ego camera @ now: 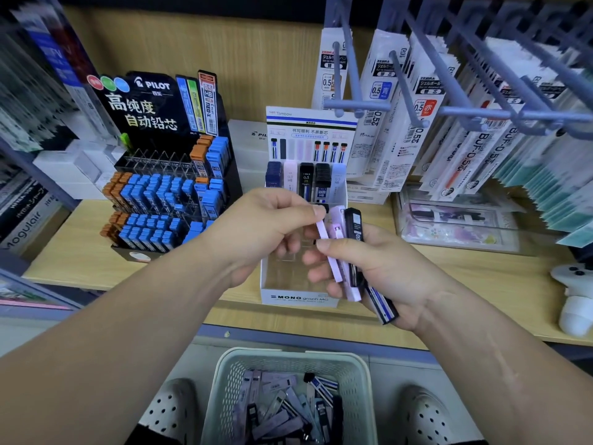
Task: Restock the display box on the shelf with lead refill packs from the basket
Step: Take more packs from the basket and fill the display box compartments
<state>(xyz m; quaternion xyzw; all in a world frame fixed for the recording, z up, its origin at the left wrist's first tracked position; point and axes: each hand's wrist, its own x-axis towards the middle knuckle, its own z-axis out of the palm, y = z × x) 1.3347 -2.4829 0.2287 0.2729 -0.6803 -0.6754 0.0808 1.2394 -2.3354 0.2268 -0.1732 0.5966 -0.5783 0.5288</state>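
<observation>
The white Tombow display box [298, 297] stands on the wooden shelf, with several upright lead refill packs [306, 181] in its back row and bare front slots. My right hand [382, 271] grips a fanned bunch of packs [354, 252], pink and black, above the box. My left hand [266, 226] pinches the top end of one pink pack [322, 229] in that bunch. A pale green basket [224, 390] on the floor below holds several more loose refill packs [282, 409].
A black Pilot display [167, 187] full of blue and orange lead cases stands left of the box. Pen refill bags hang on grey hooks [417, 101] at upper right. A clear case [455, 223] lies to the right. My shoes [426, 415] flank the basket.
</observation>
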